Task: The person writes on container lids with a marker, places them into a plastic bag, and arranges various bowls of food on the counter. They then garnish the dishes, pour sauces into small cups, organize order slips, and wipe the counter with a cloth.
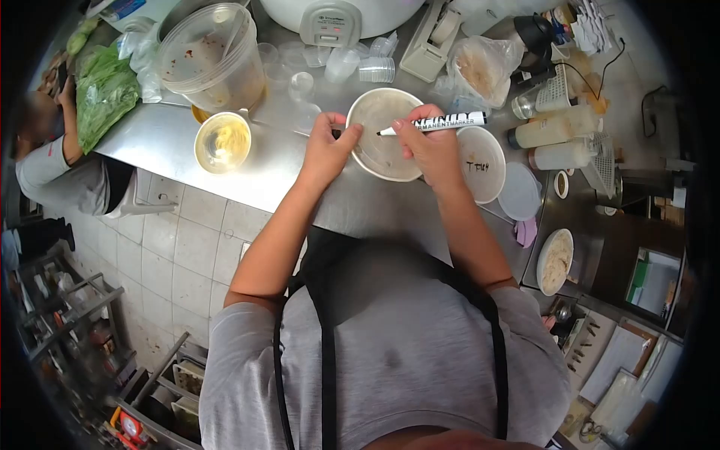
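A permanent marker (442, 122) is held in the right hand (431, 146), the fingers closed around the middle of its barrel, while the left hand (328, 146) rests at the left rim of a lidded round container (382, 154) on the stainless steel counter (225, 172), its thumb and fingers pinched together on a small dark piece, probably the marker's cap, though this cannot be made out with certainty. The marker lies nearly level over the lid, its long axis running left to right across the view, with the tip pointing left toward the lid's centre and the blunt end pointing right. The marker is judged to be light and stiff with a smooth barrel, best gripped near the writing end for control. The container appears to be thin plastic or paper with a flexible lid, probably filled, so it is judged moderately weighty and apt to give under pressure; it would best be steadied at the rim or lifted by the side wall. Just to the right stands another lidded container (481, 165) already marked with writing. An open tub of yellowish food (223, 141) sits well to the left, and another person's arm (69, 127) is seen at the far left.
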Tool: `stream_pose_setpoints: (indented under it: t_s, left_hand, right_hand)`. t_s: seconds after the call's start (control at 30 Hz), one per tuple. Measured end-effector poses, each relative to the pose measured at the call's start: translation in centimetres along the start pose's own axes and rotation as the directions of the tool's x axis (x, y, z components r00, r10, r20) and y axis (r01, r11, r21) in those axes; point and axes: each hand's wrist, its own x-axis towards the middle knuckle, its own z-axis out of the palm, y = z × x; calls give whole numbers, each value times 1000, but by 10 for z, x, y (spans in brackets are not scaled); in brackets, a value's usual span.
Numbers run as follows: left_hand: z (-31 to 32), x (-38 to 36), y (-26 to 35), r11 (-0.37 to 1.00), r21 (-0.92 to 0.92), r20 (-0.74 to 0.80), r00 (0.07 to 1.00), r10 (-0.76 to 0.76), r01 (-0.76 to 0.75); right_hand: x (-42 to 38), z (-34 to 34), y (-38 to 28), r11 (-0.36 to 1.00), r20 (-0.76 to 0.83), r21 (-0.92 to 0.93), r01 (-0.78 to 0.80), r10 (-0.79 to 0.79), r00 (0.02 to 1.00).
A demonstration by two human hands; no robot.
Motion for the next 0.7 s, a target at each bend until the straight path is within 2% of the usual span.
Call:
stream_pose_setpoints:
  t_s: [0.17,0.27,0.37,0.47,0.57,0.7]
  left_hand:
    - [3,-7,4,998,-54,-4,1000,-21,20]
    - [4,-7,3,999,-43,-31,999,25,-26]
    - [5,-7,4,999,-42,-24,1000,-1,0]
    - [3,-4,-6,999,28,-38,998,45,-44]
    - [3,-4,-2,1000,12,-22,1000,19,-18]
    - [2,-5,0,1000,8,-16,1000,10,-10]
  right_hand:
    - [0,10,6,982,-24,-186,28,-33,999]
    - [-1,11,11,966,-39,-249,66,-78,996]
    - [-3,3,20,929,27,-355,105,-102,994]
    - [-3,9,9,982,-43,-186,26,-34,998]
    - [0,7,17,931,23,-334,151,-152,988]
    - [2,1,24,918,17,-355,178,-184,983]
